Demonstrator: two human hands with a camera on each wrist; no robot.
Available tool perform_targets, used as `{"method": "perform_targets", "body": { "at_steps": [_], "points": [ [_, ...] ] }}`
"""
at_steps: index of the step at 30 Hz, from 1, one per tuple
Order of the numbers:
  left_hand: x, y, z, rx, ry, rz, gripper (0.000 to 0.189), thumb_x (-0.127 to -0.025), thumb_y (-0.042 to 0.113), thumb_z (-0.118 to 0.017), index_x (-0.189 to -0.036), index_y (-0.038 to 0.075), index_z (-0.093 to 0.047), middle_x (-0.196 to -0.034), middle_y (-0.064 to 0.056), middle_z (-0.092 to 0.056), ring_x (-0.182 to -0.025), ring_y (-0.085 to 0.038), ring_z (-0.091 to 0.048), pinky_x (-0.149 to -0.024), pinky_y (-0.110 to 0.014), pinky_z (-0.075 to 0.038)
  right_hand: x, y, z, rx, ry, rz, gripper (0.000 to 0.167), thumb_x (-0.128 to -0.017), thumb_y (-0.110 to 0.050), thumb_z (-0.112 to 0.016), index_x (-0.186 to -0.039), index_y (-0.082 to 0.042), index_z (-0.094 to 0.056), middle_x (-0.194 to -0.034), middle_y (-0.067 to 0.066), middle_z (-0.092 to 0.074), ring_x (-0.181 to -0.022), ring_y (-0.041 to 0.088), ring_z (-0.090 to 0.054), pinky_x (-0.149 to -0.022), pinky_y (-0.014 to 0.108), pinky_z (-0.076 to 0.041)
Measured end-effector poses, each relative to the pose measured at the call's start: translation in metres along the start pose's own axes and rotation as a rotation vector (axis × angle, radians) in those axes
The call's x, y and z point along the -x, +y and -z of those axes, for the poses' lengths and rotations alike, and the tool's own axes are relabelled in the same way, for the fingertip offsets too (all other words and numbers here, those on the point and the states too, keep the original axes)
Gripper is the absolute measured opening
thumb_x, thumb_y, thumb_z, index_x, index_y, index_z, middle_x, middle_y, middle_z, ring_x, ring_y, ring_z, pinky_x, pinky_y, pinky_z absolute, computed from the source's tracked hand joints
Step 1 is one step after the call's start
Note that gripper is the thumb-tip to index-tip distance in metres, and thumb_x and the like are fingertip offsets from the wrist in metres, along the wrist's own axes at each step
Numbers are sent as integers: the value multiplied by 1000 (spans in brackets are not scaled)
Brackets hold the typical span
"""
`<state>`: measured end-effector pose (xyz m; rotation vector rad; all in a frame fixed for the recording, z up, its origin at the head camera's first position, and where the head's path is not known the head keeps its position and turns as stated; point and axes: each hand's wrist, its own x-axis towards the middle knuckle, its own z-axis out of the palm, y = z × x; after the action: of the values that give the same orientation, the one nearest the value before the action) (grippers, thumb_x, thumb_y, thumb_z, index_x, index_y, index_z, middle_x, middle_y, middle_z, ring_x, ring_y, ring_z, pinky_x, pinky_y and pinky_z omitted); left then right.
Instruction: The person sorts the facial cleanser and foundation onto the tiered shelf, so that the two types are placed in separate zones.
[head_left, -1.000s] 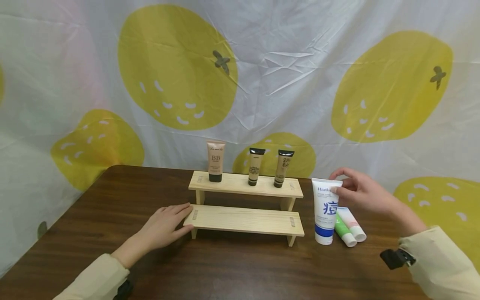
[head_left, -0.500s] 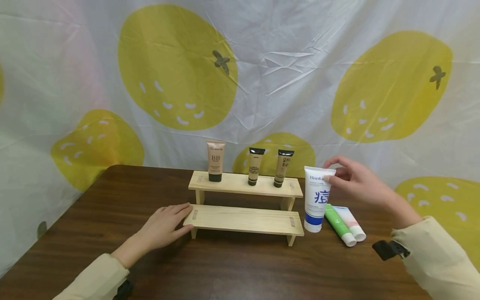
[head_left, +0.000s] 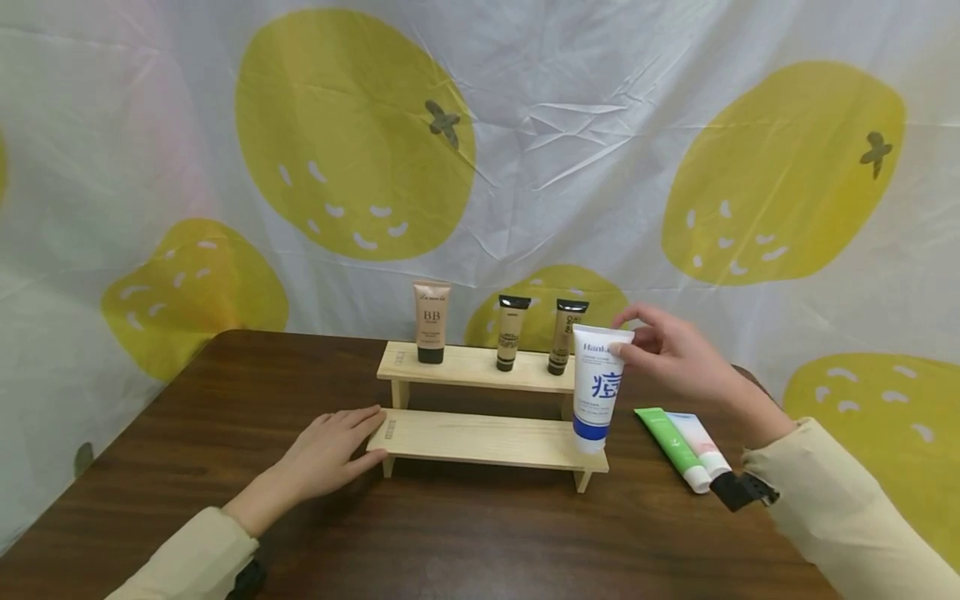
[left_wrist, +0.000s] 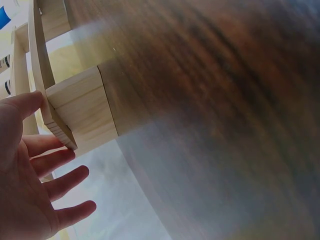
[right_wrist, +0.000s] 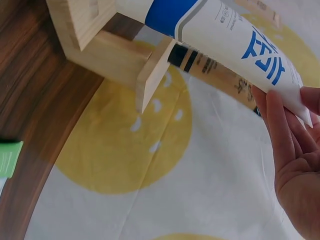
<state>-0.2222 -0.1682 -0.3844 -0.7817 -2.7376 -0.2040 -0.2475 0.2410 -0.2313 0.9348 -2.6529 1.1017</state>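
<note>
R hand [head_left: 671, 354]: I'm pinching top of white tube [head_left: 596, 383] betw thumb + fingers
White tube: nr upright, slight tilt, cap down, over R end of lower shelf [head_left: 472, 437]; can't tell if cap touches it; blue band nr cap, blue character on front, my thumb over part of the lettering
L hand [head_left: 326, 458]: fingers spread, relaxed, nothing grasped; I rest thumb + fingertips at L end of lower shelf
Upper shelf [head_left: 465, 364]: pale wood like the lower, higher + behind it; 3 tubes standing on it
BB tube [head_left: 431, 323]: nr L end, upright, beige-pink, blk cap down
Mid tube [head_left: 508, 333]: smaller, tan, blk top edge, upright, R of BB tube
Third tube [head_left: 564, 342]: similar to mid tube, nr R end, slight lean; white tube partly in front of it in head view
Green tube [head_left: 673, 448]: lying on bench [head_left: 450, 533], R of shelves, white cap twd me
Pink-white tube [head_left: 699, 439]: lying alongside green tube, touching
Bench: dk brown wood
Backdrop: white cloth [head_left: 562, 167] w/ big yellow fruit print
</note>
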Motion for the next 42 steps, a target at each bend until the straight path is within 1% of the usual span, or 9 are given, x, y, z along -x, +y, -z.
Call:
{"method": "perform_targets", "body": {
  "at_steps": [8, 14, 17, 21, 26, 29, 35, 38, 42],
  "points": [
    [-1, 0, -1, 3, 4, 1, 55, -86, 41, -53, -124, 3, -51, -124, -13, -48, -109, -30, -46, -86, -50, -35, -11, -2, -18, -86, -4, 42, 21, -87, -6, -55, -106, -5, -47, -86, 15, -64, -75, 21, -62, -61, 33, -50],
    [0, 1, 1, 6, 2, -1, 54, -86, 41, -53, -123, 2, -51, -124, -13, -49, -108, -30, -47, -85, -50, -35, -19, -5, -31, -71, -13, 35, 20, -88, -10, -56, -106, -9, -48, -82, 9, -64, -72, 18, -62, -62, 38, -50],
    [0, 1, 1, 8, 3, -3, 54, -86, 41, -53, -123, 2, -51, -124, -13, -49, -108, -30, -47, -85, -50, -35, -22, -6, -38, -81, -24, 49, 19, -88, -9, -55, -105, -8, -48, -80, 9, -64, -72, 18, -62, -64, 41, -50],
    [-1, 1, 0, 8, 6, -4, 55, -86, 42, -53, -124, 2, -51, -124, -13, -48, -108, -30, -47, -85, -50, -35, -25, -7, -46, -108, -31, 77, 17, -88, -7, -55, -103, -5, -48, -79, 9, -63, -72, 19, -61, -64, 39, -50],
    [-1, 0, -1, 8, 9, -4, 55, -86, 42, -52, -124, 2, -51, -124, -13, -48, -109, -30, -47, -86, -50, -35, -30, -11, -54, -105, -26, 100, 16, -87, -7, -55, -102, -5, -49, -78, 8, -64, -70, 17, -61, -63, 38, -50],
    [0, 0, -1, 9, 14, -4, 55, -86, 42, -53, -123, 2, -51, -124, -13, -48, -109, -30, -47, -86, -50, -35, -34, -20, -60, -95, -19, 101, 16, -86, -5, -56, -101, -4, -50, -76, 8, -63, -68, 16, -61, -60, 35, -50],
    [0, 0, -1, 10, 15, -4, 55, -86, 42, -53, -123, 2, -51, -124, -13, -49, -108, -30, -47, -85, -50, -35, -34, -54, -68, -53, -18, 131, 18, -84, 2, -56, -102, 2, -50, -69, 11, -62, -58, 15, -56, -52, 28, -45],
    [0, 0, -1, 9, 13, -2, 55, -86, 42, -53, -123, 2, -51, -124, -13, -48, -108, -31, -47, -86, -50, -35, -37, -64, -73, -55, -28, 137, 18, -84, 3, -55, -102, 3, -50, -65, 8, -59, -53, 13, -50, -51, 26, -44],
    [0, 0, -1, 6, 9, -2, 55, -86, 42, -52, -124, 2, -51, -124, -13, -48, -109, -30, -47, -86, -50, -35, -41, -69, -79, -58, -33, 158, 18, -84, 4, -55, -102, 3, -50, -53, 0, -46, -46, 10, -37, -48, 25, -40]
  ]
}}
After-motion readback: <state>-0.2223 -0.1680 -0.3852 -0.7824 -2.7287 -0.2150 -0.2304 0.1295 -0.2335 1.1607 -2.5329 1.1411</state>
